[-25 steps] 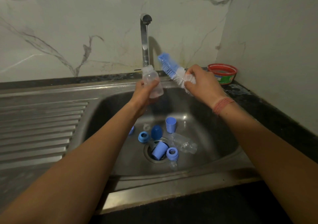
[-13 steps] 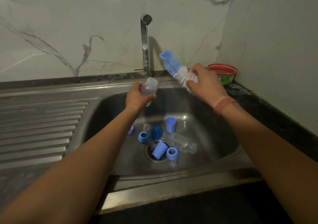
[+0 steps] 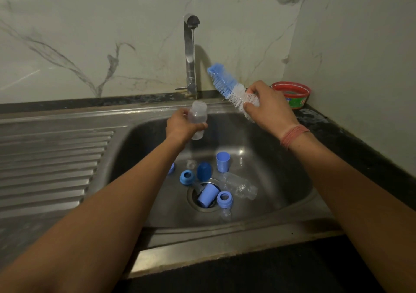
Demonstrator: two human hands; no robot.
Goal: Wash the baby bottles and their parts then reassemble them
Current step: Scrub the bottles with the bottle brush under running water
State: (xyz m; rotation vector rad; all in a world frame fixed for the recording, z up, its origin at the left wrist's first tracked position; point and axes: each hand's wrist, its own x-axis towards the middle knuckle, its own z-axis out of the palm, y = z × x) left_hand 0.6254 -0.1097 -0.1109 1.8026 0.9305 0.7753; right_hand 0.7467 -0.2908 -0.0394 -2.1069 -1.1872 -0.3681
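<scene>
Head view over a steel sink [image 3: 292,202]: left hand [image 3: 182,127] wraps curled fingers round a small clear plastic baby bottle [image 3: 197,118] under the tap [image 3: 190,51], light, likely slippery, best gripped mid-body, while right hand [image 3: 267,108] pinches a blue-and-white bristle bottle brush [image 3: 227,86].

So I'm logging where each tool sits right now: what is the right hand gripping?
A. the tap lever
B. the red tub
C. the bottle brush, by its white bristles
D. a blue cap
C: the right hand pinches the bottle brush at its white bristle section, with the blue end pointing up toward the tap, while the left hand holds a clear bottle.
</scene>
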